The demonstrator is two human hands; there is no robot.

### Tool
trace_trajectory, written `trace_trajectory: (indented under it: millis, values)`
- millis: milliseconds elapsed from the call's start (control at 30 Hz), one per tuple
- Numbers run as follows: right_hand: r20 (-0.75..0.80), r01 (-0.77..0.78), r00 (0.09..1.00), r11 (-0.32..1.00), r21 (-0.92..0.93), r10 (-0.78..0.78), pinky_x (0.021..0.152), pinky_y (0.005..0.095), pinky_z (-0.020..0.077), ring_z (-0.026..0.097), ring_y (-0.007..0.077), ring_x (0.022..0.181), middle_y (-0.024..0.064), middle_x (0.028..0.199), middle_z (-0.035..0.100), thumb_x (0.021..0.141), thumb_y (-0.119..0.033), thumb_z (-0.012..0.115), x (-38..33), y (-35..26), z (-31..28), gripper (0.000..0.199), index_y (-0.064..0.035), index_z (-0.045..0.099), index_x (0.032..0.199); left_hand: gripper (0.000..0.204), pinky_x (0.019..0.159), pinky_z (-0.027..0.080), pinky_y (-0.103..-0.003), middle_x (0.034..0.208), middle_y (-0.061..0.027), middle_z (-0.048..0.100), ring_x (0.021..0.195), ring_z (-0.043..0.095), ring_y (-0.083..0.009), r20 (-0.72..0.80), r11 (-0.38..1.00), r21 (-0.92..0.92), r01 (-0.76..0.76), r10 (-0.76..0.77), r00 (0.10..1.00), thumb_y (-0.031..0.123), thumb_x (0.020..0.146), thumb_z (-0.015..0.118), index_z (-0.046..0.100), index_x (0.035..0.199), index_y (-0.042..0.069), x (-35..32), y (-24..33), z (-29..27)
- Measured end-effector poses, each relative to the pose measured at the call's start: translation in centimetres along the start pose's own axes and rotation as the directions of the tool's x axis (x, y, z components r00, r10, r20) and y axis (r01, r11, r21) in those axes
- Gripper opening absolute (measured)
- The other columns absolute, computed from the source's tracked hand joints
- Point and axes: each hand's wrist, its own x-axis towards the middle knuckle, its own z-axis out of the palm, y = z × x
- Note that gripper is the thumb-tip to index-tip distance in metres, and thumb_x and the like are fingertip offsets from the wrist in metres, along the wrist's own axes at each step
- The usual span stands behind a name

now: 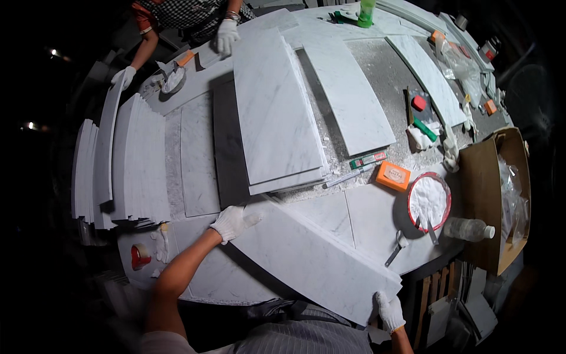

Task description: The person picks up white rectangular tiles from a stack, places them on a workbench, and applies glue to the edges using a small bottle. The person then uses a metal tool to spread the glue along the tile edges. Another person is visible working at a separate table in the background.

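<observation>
A long white marble slab (312, 253) with grey veins lies slantwise across the near part of the table, its right end sticking out past the table's front edge. At its far left corner, my gloved left hand (236, 223) grips the edge, fingers lying over the top. My gloved right hand (390, 311) is wrapped round the near right end, the thumb side on the upper face. Beyond it, a stack of wider marble slabs (274, 112) rests on the table, touching or nearly touching the held slab's upper left end; I cannot tell which.
Upright thin slabs (138, 159) stand in rows at the left, where a co-worker's gloved hand (125, 76) holds one. To the right are an orange box (393, 176), a red-rimmed bowl of white paste (429, 200), a plastic bottle (469, 229) and a cardboard box (480, 194). Tape (140, 257) lies left.
</observation>
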Motion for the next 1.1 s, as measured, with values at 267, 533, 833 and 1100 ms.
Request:
trace_trajectory:
  millis: [267, 533, 833, 1100]
  values:
    - [0.135, -0.29, 0.942, 0.948, -0.135, 0.307, 0.05, 0.0292, 0.0507, 0.064, 0.017, 0.055, 0.0136, 0.069, 0.065, 0.094, -0.024, 0.06, -2.5, -9.9, -5.6, 0.032, 0.0071, 0.06, 0.084, 0.062, 0.066, 0.048, -0.048, 0.075, -0.0256, 0.063, 0.073, 0.061, -0.0453, 0.082, 0.996, 0.061, 0.07, -0.075, 0.994, 0.059, 0.088, 0.053, 0.065, 0.089, -0.001, 0.3, 0.4, -0.2]
    - [0.168, 0.46, 0.886, 0.771, -0.441, -0.432, 0.069, 0.0325, 0.0536, 0.068, 0.027, 0.073, 0.0139, 0.086, 0.07, 0.088, -0.019, 0.066, -0.6, -11.8, -2.4, 0.026, 0.0026, 0.064, 0.103, 0.064, 0.112, 0.022, -0.053, 0.135, -0.0239, 0.048, 0.136, 0.034, -0.0418, -0.469, 0.903, 0.416, 0.11, 0.109, 0.877, 0.049, 0.091, 0.049, 0.054, 0.125, -0.005, -2.1, 3.8, 1.8]
    - [0.187, 0.699, 0.715, 0.688, -0.195, -0.673, 0.08, 0.0322, 0.0523, 0.068, 0.0229, 0.09, 0.0154, 0.101, 0.07, 0.089, -0.008, 0.064, 1.7, -16.7, 0.9, 0.027, 0.0042, 0.062, 0.113, 0.075, 0.12, 0.011, -0.05, 0.152, -0.013, 0.033, 0.143, 0.025, -0.0307, 0.011, 0.697, 0.217, -0.684, 0.699, 0.715, 0.057, 0.086, 0.052, 0.047, 0.137, 0.003, -6.5, 21.6, 14.4]
    - [0.326, 0.786, 0.501, 0.265, -0.558, -0.801, 0.107, 0.0459, 0.0362, 0.049, 0.0394, 0.125, 0.0229, 0.13, 0.055, 0.085, -0.012, 0.065, 3.9, -16.5, 3.2, 0.049, 0.0024, 0.051, 0.13, 0.071, 0.117, 0.021, -0.052, 0.148, -0.0082, 0.044, 0.136, 0.037, -0.0327, -0.191, 0.81, 0.253, -0.529, 0.578, 0.793, 0.06, 0.083, 0.052, 0.054, 0.135, 0.012, -7.6, 14.9, 10.3]
